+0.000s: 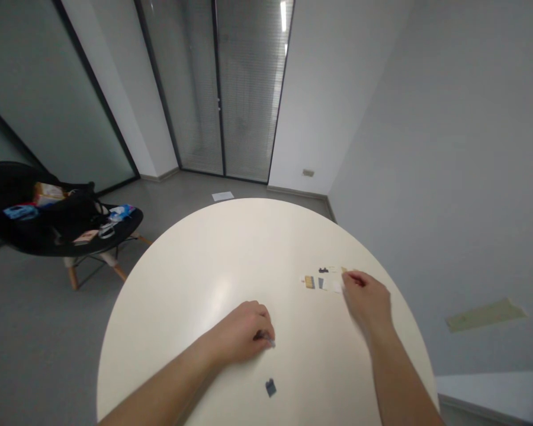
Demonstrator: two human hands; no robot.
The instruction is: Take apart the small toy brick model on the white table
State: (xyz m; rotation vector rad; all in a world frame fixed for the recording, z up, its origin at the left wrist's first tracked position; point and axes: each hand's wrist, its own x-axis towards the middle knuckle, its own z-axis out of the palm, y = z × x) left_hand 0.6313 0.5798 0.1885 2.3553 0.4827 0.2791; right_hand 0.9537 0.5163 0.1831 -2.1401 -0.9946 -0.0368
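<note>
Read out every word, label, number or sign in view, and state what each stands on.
No text can be read anywhere.
Small cards by the right hand: too small and blurred to read.
Dark card below the left hand: no marks can be made out.
Packets on the black chair: too blurred to read.
Sheet of paper on the floor: too small to read.

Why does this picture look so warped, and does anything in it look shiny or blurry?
In the head view, the wide lens bends the walls and table edge; a soft glare sits on the round table; the right hand and small flat pieces look blurred.
</note>
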